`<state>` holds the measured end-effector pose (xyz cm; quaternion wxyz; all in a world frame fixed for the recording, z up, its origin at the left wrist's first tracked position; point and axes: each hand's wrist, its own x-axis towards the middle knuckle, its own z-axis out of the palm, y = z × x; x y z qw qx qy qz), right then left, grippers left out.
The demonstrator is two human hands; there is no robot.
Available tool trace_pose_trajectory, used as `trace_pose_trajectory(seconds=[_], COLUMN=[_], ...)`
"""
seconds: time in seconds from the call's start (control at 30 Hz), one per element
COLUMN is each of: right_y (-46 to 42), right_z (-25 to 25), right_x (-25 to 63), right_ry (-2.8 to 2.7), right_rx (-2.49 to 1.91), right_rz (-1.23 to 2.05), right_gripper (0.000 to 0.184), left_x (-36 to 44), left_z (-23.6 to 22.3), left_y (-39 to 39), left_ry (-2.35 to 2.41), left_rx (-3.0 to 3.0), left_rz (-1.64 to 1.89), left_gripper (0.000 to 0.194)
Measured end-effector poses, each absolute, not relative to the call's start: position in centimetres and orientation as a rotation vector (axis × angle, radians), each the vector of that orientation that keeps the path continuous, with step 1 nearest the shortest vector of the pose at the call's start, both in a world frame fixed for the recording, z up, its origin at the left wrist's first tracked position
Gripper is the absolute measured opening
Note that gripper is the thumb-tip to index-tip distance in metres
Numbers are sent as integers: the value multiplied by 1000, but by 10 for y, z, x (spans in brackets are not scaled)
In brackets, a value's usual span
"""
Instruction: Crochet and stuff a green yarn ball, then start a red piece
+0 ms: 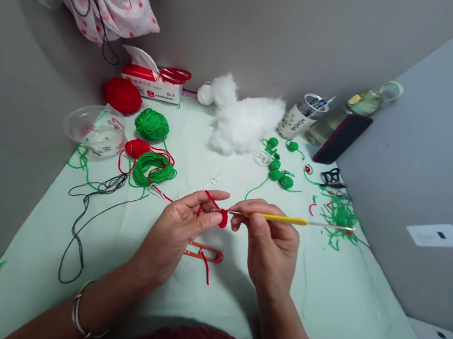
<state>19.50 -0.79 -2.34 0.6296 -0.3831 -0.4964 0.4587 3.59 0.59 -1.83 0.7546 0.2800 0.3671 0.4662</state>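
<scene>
My left hand [184,220] pinches a small red crochet piece [224,219] between thumb and fingers, with red yarn [210,197] looped over the raised index finger. In my right hand [271,237] is a crochet hook [279,218] with a yellow grip, held level; its tip meets the red piece. The hook's other metal end points right. Below the hands, orange thread snips [213,255] lie on the table, partly hidden by my left hand. A red yarn tail [206,269] hangs or lies across them.
Left are a green yarn ball [153,124], a green skein [154,170], a plastic bowl [101,132] and black cord [80,226]. White stuffing [247,118] sits at the back. Right are small green balls [275,174], yarn scraps [340,213], a phone [342,139] and a bottle [328,122].
</scene>
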Motion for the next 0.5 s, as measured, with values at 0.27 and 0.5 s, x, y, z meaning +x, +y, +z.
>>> trace_pose_trajectory(seconds=[0.27, 0.5], right_y=[-9, -10], right_z=[-24, -23], right_x=[196, 192], right_ry=[-1145, -1185], right_rx=[-885, -870], right_rz=[1031, 989], right_gripper=[17, 17], left_x=[36, 39], left_z=[-18, -20], left_y=[6, 4], left_ry=[813, 880], left_rx=[600, 633], left_rz=[1011, 1041], left_gripper=[25, 11])
